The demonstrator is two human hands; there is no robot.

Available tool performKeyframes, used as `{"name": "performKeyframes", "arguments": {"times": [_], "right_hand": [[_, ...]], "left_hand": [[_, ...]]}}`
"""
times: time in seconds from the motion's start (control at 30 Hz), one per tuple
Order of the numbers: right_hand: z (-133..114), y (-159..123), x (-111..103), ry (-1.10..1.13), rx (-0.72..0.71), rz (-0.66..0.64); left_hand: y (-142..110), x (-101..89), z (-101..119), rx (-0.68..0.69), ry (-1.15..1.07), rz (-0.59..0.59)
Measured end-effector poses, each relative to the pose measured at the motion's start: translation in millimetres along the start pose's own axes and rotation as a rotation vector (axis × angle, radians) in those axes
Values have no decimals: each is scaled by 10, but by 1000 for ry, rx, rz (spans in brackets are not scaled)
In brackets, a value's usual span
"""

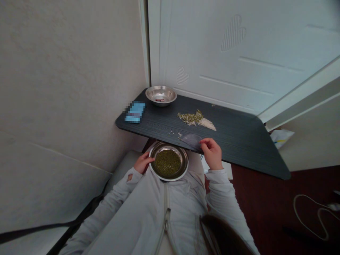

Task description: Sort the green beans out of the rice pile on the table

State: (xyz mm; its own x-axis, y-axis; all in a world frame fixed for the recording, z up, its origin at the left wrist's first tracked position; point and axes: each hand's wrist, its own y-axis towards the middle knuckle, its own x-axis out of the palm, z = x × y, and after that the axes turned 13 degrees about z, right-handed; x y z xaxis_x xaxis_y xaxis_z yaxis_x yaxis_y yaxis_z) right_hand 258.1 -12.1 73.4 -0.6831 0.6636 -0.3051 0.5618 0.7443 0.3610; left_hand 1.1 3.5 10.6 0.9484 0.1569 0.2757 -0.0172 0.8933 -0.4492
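Note:
My left hand (142, 163) is closed on the left rim of a metal bowl (185, 158), which rests on my lap under the table's front edge. Inside lie many small green beans (167, 162), probably mung beans, with a few pale grains among them. Between thumb and fingers, my right hand (211, 153) pinches a thin, clear, rounded plastic piece (191, 140) over the front edge. A few loose pale grains (180, 135) lie beside this piece. Farther back is a pile of mixed green beans and white grains (191, 117), with a whiter heap (207, 123) at its right.
A second metal bowl (161, 95) with a small reddish item in it stands at the back left of the dark table (244, 141). Near it lies a blurred blue packet (135, 112). A wall is at left, a white door behind. A white cable (305, 195) lies at lower right.

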Motion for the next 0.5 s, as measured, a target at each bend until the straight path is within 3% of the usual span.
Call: {"name": "performKeyframes", "arguments": {"times": [0.5], "right_hand": [[29,0,18,10,5,-17]], "left_hand": [[5,0,-1,15,4,4]]}}
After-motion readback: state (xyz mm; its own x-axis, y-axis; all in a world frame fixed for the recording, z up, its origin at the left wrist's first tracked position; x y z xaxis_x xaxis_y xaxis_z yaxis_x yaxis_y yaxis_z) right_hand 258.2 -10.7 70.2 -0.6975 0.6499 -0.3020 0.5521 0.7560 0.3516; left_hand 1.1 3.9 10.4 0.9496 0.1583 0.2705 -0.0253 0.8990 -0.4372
